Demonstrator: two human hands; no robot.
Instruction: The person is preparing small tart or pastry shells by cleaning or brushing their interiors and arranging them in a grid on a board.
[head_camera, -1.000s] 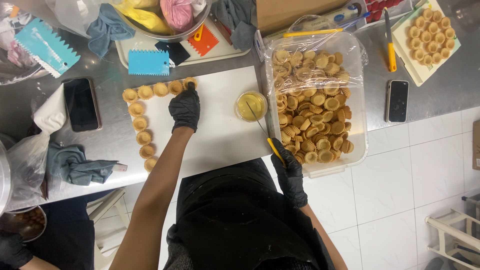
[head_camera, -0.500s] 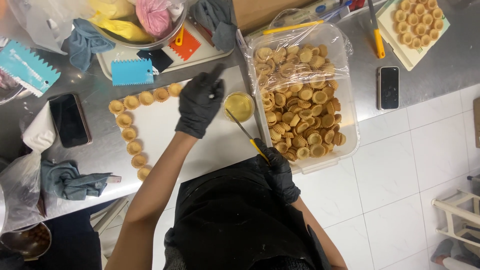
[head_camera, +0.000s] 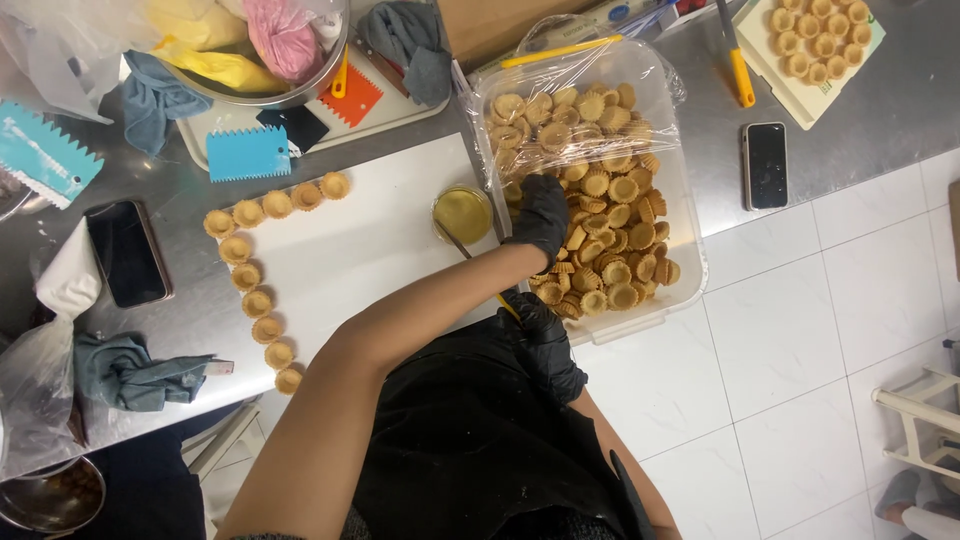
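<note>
Reaching across my body, I am putting my left hand (head_camera: 540, 215), in a black glove, into the clear plastic tub (head_camera: 690, 270) of small tart shells (head_camera: 610, 190) that is standing at about 1 o'clock from me on the steel tabletop (head_camera: 880, 120). The gloved fingers are curling down onto the shells near the tub's left wall, but I cannot tell if they are already pinching one. My right hand (head_camera: 545, 335), also gloved in black, is staying close to my apron at the near edge of the tub; it is closing around the yellow handle of a thin tool (head_camera: 480, 270), and the tip of this tool is pointing up toward a small round cup of yellowish filling (head_camera: 462, 212), just beside the tub at 12 o'clock.

At 11 o'clock a white board (head_camera: 370, 240) is lying on the tabletop, and a row of empty tart shells (head_camera: 255, 270) is running along its far edge and down its left edge, each one touching or nearly touching the next. Further at 10 o'clock a dark phone (head_camera: 128, 252) is lying flat, and a blue toothed scraper (head_camera: 248, 152) is resting on a tray beyond the board. A second phone (head_camera: 766, 165) is lying at 2 o'clock, right of the tub.
</note>
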